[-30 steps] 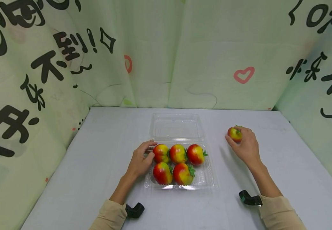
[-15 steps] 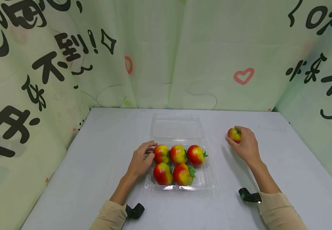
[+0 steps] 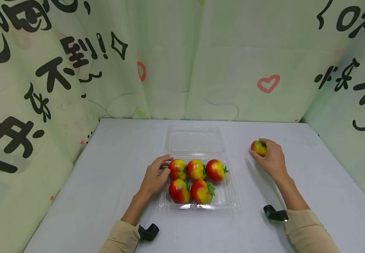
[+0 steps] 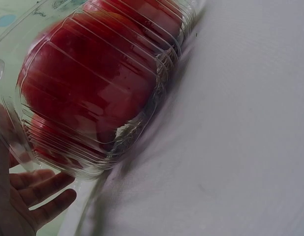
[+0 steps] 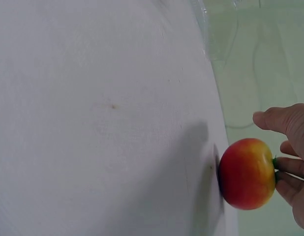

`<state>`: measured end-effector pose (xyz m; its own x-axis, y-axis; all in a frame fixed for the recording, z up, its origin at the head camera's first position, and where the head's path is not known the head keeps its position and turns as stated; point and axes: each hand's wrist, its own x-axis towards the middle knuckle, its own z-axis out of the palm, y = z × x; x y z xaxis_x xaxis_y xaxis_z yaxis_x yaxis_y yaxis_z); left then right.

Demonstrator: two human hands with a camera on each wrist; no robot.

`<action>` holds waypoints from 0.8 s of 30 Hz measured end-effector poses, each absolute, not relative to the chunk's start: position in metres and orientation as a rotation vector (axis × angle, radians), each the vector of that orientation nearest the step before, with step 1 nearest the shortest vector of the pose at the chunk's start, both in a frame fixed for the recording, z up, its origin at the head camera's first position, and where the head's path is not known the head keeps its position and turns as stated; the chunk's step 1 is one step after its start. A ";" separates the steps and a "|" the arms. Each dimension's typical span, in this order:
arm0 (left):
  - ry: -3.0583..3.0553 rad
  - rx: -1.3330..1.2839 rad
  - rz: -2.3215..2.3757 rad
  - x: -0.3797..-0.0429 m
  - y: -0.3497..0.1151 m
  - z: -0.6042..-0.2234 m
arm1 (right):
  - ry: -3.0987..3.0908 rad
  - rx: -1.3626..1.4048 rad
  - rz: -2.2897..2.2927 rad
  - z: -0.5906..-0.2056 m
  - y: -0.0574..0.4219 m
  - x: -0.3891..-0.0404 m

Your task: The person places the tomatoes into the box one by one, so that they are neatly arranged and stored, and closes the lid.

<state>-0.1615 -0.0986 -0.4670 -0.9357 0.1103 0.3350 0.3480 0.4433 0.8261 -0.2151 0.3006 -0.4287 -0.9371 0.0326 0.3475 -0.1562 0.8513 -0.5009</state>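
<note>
A clear plastic clamshell box [image 3: 229,196] lies with its lid [image 3: 192,138] folded back. Several round red-and-yellow fruits [image 3: 215,170] with green leafy tops sit in two rows inside; the front right of the tray is bare. At the box's left side, my left hand [image 3: 155,177] rests against the rim, its lower fingers [image 4: 56,201] loosely extended. Another such fruit [image 3: 259,148] stands on the table to the right. My right hand [image 3: 271,158] is around its near right side. In the right wrist view, the thumb [image 5: 272,119] is apart from this fruit [image 5: 247,174], with other fingers near its stem.
The box and the single fruit share a white-covered table [image 3: 122,147]. A pale green curtain [image 3: 233,63] with black lettering and hearts hangs along the back and both sides. Black wrist devices [image 3: 149,232] project from both sleeves.
The right hand and the fruit beside it stay nearly in place, shifting only very slightly. The left hand and the box hold still.
</note>
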 end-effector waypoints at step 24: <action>-2.453 -0.405 -1.506 -0.162 -0.099 -0.468 | -2.699 -0.106 0.776 -0.433 0.312 -0.214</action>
<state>-0.1619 -0.0991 -0.4683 -0.9342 0.1114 0.3389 0.3526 0.4323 0.8299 -0.2141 0.3125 -0.4327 -0.9430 0.1599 0.2920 -0.0195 0.8491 -0.5279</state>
